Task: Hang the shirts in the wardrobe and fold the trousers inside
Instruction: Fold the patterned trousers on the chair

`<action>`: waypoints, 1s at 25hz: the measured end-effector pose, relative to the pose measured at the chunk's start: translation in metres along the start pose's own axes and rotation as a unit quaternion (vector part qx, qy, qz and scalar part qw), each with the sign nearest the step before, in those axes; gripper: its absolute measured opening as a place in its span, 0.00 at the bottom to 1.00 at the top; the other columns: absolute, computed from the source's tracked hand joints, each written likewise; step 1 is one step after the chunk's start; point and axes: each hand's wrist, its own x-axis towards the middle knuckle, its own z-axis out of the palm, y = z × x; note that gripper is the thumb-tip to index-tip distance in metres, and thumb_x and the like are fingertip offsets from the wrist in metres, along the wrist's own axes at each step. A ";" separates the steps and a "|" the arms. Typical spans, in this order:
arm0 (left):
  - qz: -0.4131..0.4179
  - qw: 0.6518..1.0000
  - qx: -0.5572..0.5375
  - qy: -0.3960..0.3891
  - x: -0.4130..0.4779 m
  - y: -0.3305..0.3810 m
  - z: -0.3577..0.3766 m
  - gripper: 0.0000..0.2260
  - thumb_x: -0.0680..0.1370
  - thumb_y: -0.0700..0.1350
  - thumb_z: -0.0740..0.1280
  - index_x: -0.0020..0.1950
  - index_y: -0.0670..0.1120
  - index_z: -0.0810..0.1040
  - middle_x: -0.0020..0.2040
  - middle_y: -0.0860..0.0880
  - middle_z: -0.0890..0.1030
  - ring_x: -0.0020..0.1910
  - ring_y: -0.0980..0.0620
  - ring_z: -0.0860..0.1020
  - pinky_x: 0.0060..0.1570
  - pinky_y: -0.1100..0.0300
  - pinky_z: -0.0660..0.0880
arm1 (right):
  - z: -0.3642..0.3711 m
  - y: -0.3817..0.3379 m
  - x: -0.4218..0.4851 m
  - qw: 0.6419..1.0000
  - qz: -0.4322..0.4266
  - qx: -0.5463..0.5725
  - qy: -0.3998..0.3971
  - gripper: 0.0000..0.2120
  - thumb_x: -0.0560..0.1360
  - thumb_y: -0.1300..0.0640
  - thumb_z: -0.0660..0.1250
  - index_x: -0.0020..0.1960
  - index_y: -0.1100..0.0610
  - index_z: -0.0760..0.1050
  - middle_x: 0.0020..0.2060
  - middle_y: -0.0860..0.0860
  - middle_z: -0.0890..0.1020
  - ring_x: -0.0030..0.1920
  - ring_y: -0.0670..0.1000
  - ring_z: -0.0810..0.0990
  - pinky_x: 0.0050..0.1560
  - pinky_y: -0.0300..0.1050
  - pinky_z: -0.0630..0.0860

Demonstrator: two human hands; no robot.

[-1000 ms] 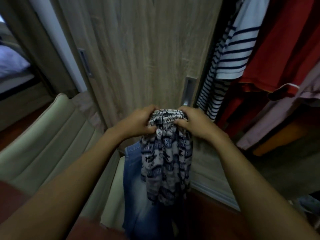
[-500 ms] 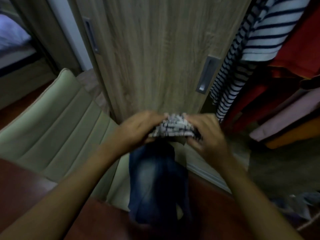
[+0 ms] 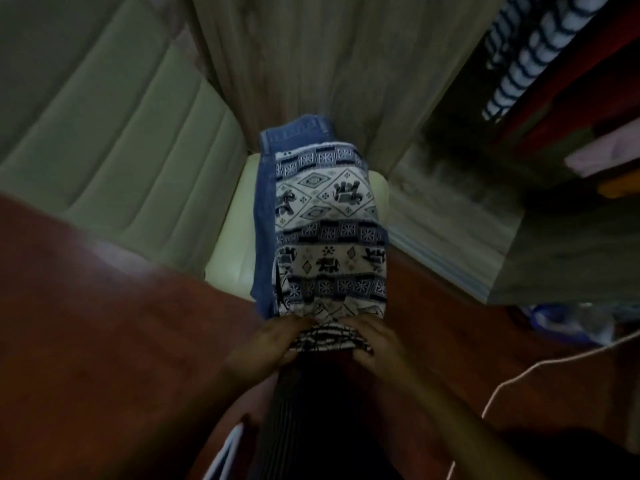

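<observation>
Black-and-white patterned trousers (image 3: 329, 230) lie stretched out lengthwise over blue jeans (image 3: 265, 216) on the seat of a pale green chair (image 3: 228, 244). My left hand (image 3: 273, 341) and my right hand (image 3: 372, 341) each grip the near end of the patterned trousers, side by side, close to my body. The jeans show along the left side and at the far end, where their waistband (image 3: 294, 128) sticks out. Hanging shirts, one striped (image 3: 519, 60) and one red (image 3: 588, 81), fill the open wardrobe at the upper right.
A wooden wardrobe door (image 3: 329, 64) stands just behind the chair. The chair's padded back (image 3: 104, 116) fills the upper left. The floor (image 3: 104, 323) is reddish wood. A thin white cable (image 3: 519, 372) crosses the floor at the right. Dark ribbed cloth (image 3: 311, 410) hangs below my hands.
The trousers hung bunched from both hands in front of the door; now they lie spread flat over the jeans on the chair. My hands have drawn back toward me and the view has tilted down.
</observation>
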 end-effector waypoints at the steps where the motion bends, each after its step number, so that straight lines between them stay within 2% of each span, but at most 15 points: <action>1: -0.005 1.000 -0.012 -0.012 0.006 0.001 0.000 0.20 0.78 0.51 0.61 0.70 0.52 0.66 0.63 0.46 0.76 0.61 0.53 0.73 0.60 0.70 0.64 | -0.001 -0.001 0.000 0.999 0.035 0.025 -0.002 0.29 0.68 0.64 0.68 0.67 0.48 0.69 0.60 0.47 0.75 0.60 0.46 0.74 0.59 0.35 0.70; 3: -0.042 0.998 -0.049 0.016 0.020 0.004 0.000 0.24 0.79 0.58 0.57 0.67 0.43 0.71 0.57 0.44 0.77 0.55 0.53 0.74 0.56 0.76 0.64 | -0.008 -0.002 0.008 0.990 0.091 0.104 0.023 0.27 0.70 0.65 0.69 0.65 0.47 0.69 0.58 0.44 0.76 0.55 0.41 0.77 0.54 0.33 0.73; 4: -0.057 0.993 -0.081 0.060 0.029 0.001 0.000 0.26 0.79 0.61 0.55 0.64 0.41 0.72 0.52 0.45 0.77 0.51 0.52 0.75 0.53 0.78 0.64 | -0.013 -0.003 0.019 0.981 0.119 0.147 0.052 0.26 0.71 0.65 0.70 0.63 0.46 0.68 0.56 0.43 0.77 0.53 0.39 0.78 0.50 0.34 0.76; 5: -0.076 0.987 -0.102 0.099 0.040 0.001 -0.005 0.24 0.79 0.60 0.55 0.65 0.42 0.71 0.50 0.47 0.75 0.49 0.52 0.75 0.52 0.79 0.64 | -0.020 -0.006 0.031 0.968 0.139 0.189 0.088 0.25 0.72 0.65 0.70 0.62 0.46 0.67 0.55 0.42 0.77 0.51 0.37 0.79 0.47 0.34 0.77; 6: -0.088 0.981 -0.121 0.125 0.052 -0.002 -0.009 0.19 0.80 0.54 0.58 0.67 0.44 0.68 0.52 0.49 0.74 0.50 0.53 0.75 0.54 0.78 0.64 | -0.024 -0.005 0.043 0.958 0.160 0.210 0.110 0.23 0.72 0.64 0.70 0.62 0.47 0.67 0.54 0.41 0.76 0.50 0.35 0.78 0.45 0.33 0.77; 8: -0.105 0.971 -0.141 0.162 0.079 -0.009 -0.018 0.19 0.80 0.42 0.62 0.71 0.44 0.64 0.61 0.48 0.73 0.61 0.51 0.73 0.58 0.76 0.64 | -0.028 -0.001 0.069 0.953 0.172 0.203 0.146 0.21 0.74 0.62 0.69 0.62 0.49 0.66 0.52 0.39 0.75 0.49 0.30 0.76 0.45 0.28 0.75; 10: -0.150 0.963 -0.154 0.160 0.101 -0.017 -0.023 0.23 0.79 0.40 0.63 0.73 0.43 0.63 0.67 0.46 0.71 0.66 0.49 0.70 0.58 0.77 0.62 | -0.031 0.007 0.092 0.950 0.163 0.206 0.171 0.20 0.75 0.61 0.68 0.64 0.51 0.67 0.53 0.37 0.74 0.51 0.29 0.75 0.49 0.26 0.73; 13: -0.189 0.952 -0.158 0.179 0.123 -0.028 -0.023 0.24 0.79 0.42 0.64 0.74 0.45 0.62 0.70 0.44 0.70 0.68 0.46 0.69 0.62 0.66 0.64 | -0.025 0.022 0.110 0.950 0.164 0.188 0.186 0.21 0.75 0.60 0.68 0.65 0.52 0.67 0.52 0.37 0.76 0.51 0.28 0.74 0.50 0.24 0.72; 15: -0.183 0.946 -0.172 0.207 0.133 -0.032 -0.023 0.24 0.78 0.41 0.65 0.74 0.44 0.62 0.68 0.43 0.72 0.66 0.50 0.72 0.62 0.64 0.67 | -0.020 0.032 0.121 0.948 0.158 0.178 0.212 0.19 0.75 0.58 0.68 0.64 0.49 0.68 0.56 0.43 0.77 0.53 0.32 0.75 0.53 0.28 0.74; 18: -0.139 0.935 -0.202 0.256 0.149 -0.038 -0.028 0.24 0.77 0.35 0.66 0.71 0.40 0.63 0.55 0.50 0.76 0.52 0.64 0.74 0.51 0.76 0.71 | -0.017 0.047 0.139 0.943 0.149 0.168 0.248 0.19 0.75 0.52 0.67 0.63 0.42 0.67 0.63 0.52 0.74 0.61 0.47 0.75 0.60 0.47 0.76; 20: -0.146 0.933 -0.177 0.276 0.157 -0.044 -0.031 0.24 0.77 0.40 0.68 0.71 0.43 0.64 0.54 0.55 0.75 0.51 0.63 0.74 0.49 0.77 0.72 | -0.017 0.052 0.151 0.940 0.147 0.156 0.265 0.20 0.75 0.51 0.67 0.64 0.44 0.66 0.62 0.53 0.74 0.61 0.50 0.75 0.60 0.52 0.76; 22: -0.169 0.931 -0.137 0.292 0.165 -0.053 -0.031 0.24 0.75 0.43 0.70 0.68 0.44 0.66 0.58 0.52 0.72 0.53 0.59 0.73 0.49 0.77 0.70 | -0.020 0.046 0.161 0.930 0.163 0.164 0.287 0.21 0.75 0.55 0.68 0.66 0.49 0.66 0.62 0.53 0.74 0.61 0.51 0.75 0.60 0.52 0.75; 23: -0.175 0.932 -0.092 0.305 0.169 -0.056 -0.031 0.22 0.74 0.44 0.71 0.64 0.44 0.69 0.58 0.49 0.72 0.53 0.57 0.71 0.49 0.74 0.69 | -0.023 0.041 0.163 0.930 0.158 0.136 0.303 0.23 0.74 0.57 0.69 0.67 0.52 0.66 0.63 0.53 0.73 0.61 0.52 0.73 0.61 0.50 0.74; 25: -0.166 0.925 0.010 0.342 0.171 -0.056 -0.030 0.12 0.73 0.43 0.72 0.54 0.43 0.73 0.53 0.45 0.74 0.50 0.54 0.70 0.47 0.65 0.69 | -0.027 0.035 0.156 0.940 0.110 -0.035 0.320 0.23 0.74 0.57 0.70 0.66 0.55 0.67 0.65 0.55 0.69 0.63 0.55 0.69 0.62 0.49 0.69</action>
